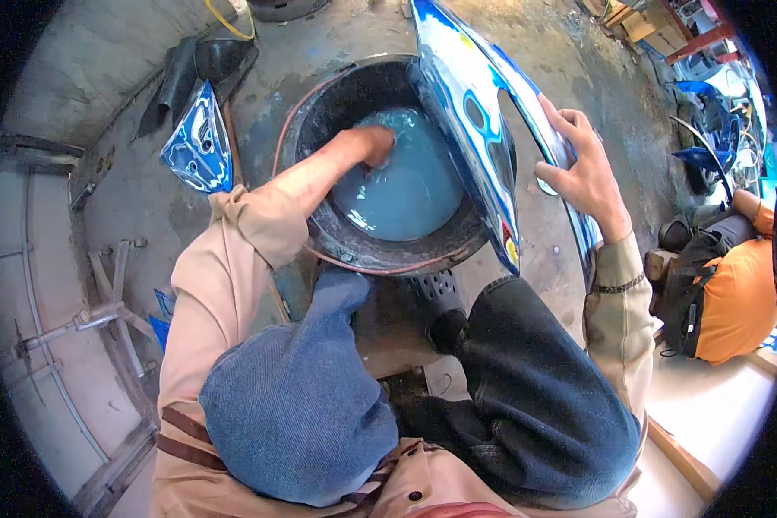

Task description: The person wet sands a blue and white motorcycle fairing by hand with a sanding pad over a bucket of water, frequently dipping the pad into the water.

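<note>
I'm looking down from afar at a grey floor (613, 95) that is spreading out around the work. Near the right edge, a co-worker (738, 298) in orange is staying low. In front of the knees a round black tub (350, 91) is standing, and cloudy blue water (406, 198) is filling its lower part. A long blue-and-white panel (483, 164) is slanting across the tub's right side and hiding some of the rim; I can't tell how much weight the rim is taking. To the tub's left, a small blue panel (181, 155) is lying apart from it. My right hand (583, 168) is pinching the long panel's outer strip, its thumb pressing on the near side and its fingers reaching over the edge. My left hand (375, 147) is dipping into the water; its fingers are hiding below the surface, so I can't tell whether they're spreading or closing on anything.
</note>
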A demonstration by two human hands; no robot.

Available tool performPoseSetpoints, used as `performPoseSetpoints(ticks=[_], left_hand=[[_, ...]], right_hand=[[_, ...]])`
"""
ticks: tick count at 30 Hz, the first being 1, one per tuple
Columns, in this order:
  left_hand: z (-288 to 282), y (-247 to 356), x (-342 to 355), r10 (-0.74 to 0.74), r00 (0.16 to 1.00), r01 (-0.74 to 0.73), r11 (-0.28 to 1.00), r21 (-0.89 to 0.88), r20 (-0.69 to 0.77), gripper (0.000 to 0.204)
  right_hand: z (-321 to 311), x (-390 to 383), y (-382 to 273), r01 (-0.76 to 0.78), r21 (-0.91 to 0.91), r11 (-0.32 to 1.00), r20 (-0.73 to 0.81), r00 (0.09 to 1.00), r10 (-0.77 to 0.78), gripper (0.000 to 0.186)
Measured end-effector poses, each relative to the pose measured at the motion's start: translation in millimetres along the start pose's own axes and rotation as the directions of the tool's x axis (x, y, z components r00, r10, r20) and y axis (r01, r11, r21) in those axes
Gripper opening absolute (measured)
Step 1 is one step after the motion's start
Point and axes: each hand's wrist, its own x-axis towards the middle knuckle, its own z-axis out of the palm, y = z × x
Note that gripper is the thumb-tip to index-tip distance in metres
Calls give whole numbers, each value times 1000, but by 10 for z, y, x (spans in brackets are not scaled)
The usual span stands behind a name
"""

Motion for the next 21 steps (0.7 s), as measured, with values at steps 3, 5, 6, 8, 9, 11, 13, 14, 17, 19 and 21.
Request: performPoseSetpoints(ticks=[3, 5, 6, 8, 9, 11, 13, 14, 17, 19, 21], left_hand=[[73, -69, 51, -41, 990, 47, 998, -43, 136, 40], [124, -65, 108, -125, 987, 141, 974, -176, 101, 43], [141, -83, 130, -110, 994, 109, 993, -54, -5, 43], [290, -266, 176, -101, 988, 109, 992, 69, -113, 43], [398, -432, 176, -126, 991, 128, 991, 45, -50, 43], [362, -327, 282, -102, 994, 101, 995, 28, 27, 44], [107, -38, 311, -133, 966, 111, 988, 106, 223, 43], [172, -212, 298, -148, 967, 129, 986, 102, 209, 43], [92, -494, 101, 84, 990, -77, 995, -65, 110, 40], [-364, -284, -241, 249, 966, -163, 792, -588, 67, 39], [-857, -123, -818, 203, 974, -75, 697, -713, 96, 35]], right_hand=[[6, 3, -41, 2, 47, 999, -2, 1000, -2, 94], [-16, -14, -32, -9, 50, 999, 2, 1000, 9, 94], [-29, -25, -30, -17, 54, 998, 8, 1000, 17, 94], [-35, 11, -82, -6, 73, 997, 22, 1000, 4, 94], [-23, 66, -134, 13, 96, 995, 39, 999, -16, 93], [-5, 29, -43, 8, 85, 996, 31, 999, -11, 94], [-4, -40, 50, -2, 71, 998, 19, 1000, 1, 94], [18, -11, -27, 6, 103, 995, 30, 999, -9, 95], [62, 32, -101, 29, 135, 990, 45, 998, -36, 96], [63, -7, -26, 9, 124, 992, 48, 999, -15, 96], [58, 0, -41, 4, 146, 989, 55, 998, -12, 96]])
